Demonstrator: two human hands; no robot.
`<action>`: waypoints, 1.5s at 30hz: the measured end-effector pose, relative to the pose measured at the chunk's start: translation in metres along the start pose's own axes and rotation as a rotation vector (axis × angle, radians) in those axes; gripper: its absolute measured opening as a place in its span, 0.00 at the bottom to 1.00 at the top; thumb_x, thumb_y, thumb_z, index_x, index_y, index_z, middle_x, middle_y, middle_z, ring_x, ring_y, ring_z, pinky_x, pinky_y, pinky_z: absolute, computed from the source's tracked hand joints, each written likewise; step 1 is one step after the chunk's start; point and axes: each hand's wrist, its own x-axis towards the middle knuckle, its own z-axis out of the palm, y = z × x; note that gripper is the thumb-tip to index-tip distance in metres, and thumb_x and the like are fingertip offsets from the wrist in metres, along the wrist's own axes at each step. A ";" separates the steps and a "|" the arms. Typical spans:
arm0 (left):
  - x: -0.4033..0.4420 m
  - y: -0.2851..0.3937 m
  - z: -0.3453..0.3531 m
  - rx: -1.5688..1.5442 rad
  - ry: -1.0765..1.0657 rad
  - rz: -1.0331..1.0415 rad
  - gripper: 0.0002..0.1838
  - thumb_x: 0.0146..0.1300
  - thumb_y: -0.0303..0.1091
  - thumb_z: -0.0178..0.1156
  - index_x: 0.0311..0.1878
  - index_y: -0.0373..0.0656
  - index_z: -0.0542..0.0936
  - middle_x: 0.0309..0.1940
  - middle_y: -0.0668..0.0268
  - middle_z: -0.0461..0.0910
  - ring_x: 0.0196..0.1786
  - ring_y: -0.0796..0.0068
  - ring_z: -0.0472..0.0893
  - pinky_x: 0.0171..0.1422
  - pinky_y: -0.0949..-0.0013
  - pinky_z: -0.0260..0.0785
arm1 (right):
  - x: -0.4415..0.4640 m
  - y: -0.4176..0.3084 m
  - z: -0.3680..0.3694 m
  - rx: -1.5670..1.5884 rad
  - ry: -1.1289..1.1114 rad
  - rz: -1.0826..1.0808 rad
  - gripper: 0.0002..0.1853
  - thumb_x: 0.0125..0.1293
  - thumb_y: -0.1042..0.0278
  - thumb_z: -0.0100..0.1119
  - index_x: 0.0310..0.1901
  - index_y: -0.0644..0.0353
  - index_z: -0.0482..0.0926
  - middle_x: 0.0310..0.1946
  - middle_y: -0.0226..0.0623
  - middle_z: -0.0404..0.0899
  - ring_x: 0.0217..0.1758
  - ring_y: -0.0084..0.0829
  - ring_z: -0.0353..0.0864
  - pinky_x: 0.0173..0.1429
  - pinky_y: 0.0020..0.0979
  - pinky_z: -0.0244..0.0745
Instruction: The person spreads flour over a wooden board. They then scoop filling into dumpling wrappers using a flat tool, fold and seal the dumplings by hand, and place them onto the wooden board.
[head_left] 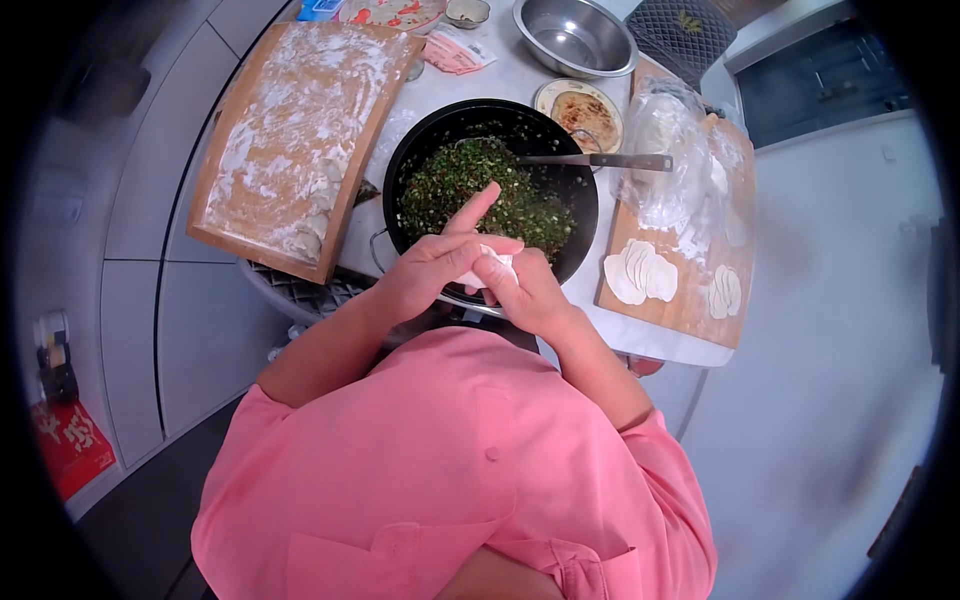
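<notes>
A small piece of white dough [494,268] is pinched between my two hands over the near rim of a black pan [583,215]. My left hand [432,266] holds it from the left, one finger stretched out over the pan. My right hand [530,290] presses it from the right with the thumb on top. Chopped green filling [480,190] lies in the pan. A utensil with a dark handle [630,161] rests across the pan's right rim. The underside of the dough is hidden by my fingers.
A floured wooden board [285,130] is at the left, with dough pieces along its right edge. Another board [680,295] at the right holds flat dough rounds [640,271] and a plastic bag [665,150]. Behind stand a steel bowl [575,38] and a plate with a browned flatbread [585,120].
</notes>
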 end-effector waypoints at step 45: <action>-0.018 0.009 -0.029 -0.488 0.387 -0.312 0.15 0.65 0.31 0.50 0.53 0.34 0.70 0.46 0.61 0.74 0.48 0.74 0.76 0.52 0.71 0.72 | 0.053 -0.013 0.015 -0.701 0.166 -0.370 0.31 0.59 0.47 0.52 0.56 0.65 0.69 0.52 0.50 0.70 0.54 0.49 0.67 0.59 0.44 0.59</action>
